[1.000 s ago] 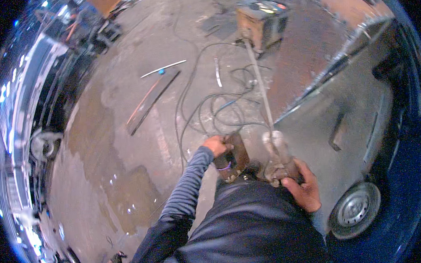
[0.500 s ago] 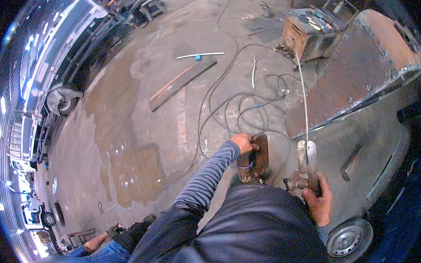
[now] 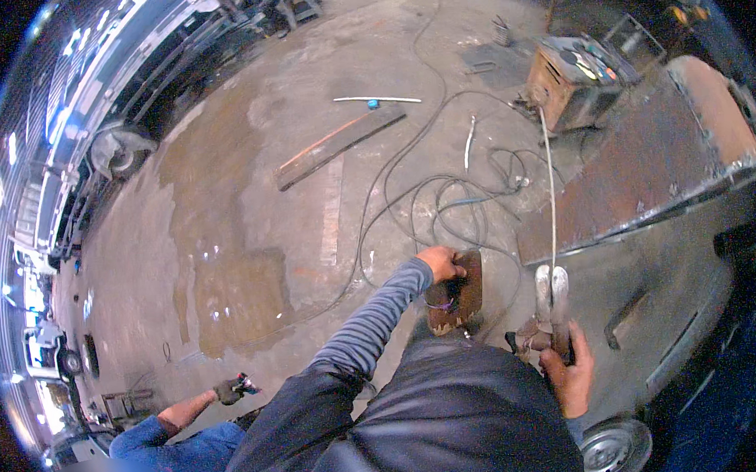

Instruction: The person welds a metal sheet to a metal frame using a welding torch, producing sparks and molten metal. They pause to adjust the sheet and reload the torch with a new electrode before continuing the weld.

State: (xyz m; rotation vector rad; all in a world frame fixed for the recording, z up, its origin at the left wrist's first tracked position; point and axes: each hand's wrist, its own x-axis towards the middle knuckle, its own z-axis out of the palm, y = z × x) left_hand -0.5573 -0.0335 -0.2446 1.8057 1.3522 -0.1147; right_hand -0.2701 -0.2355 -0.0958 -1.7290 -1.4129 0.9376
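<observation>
My left hand [image 3: 440, 265] is closed round the top edge of a brown, worn welding hand shield [image 3: 468, 295], held upright in front of my body. Its dark inner side shows partly, and my fingers hide some of it. Lower right, my right hand [image 3: 574, 367] grips a welding electrode holder [image 3: 545, 312] with two pale, worn jaws. A long, thin, whitish welding rod [image 3: 551, 199] sticks out from between the jaws and points away from me. The rod's far end overlaps a rusty metal box, and I cannot tell whether it touches.
Right, a large rusty metal panel [image 3: 625, 169] lies beyond the rod. Tools rest on the rusty box [image 3: 559, 78]. Coiled cables [image 3: 445, 202] and a long beam [image 3: 338, 147] cover the floor. A wheel [image 3: 614, 449] sits lower right; a co-worker in blue [image 3: 184, 455] is lower left.
The co-worker's gloved hand has swung out over the floor, holding a small tool. My view has shifted slightly; both my hands keep their grip on the shield and the electrode holder.
</observation>
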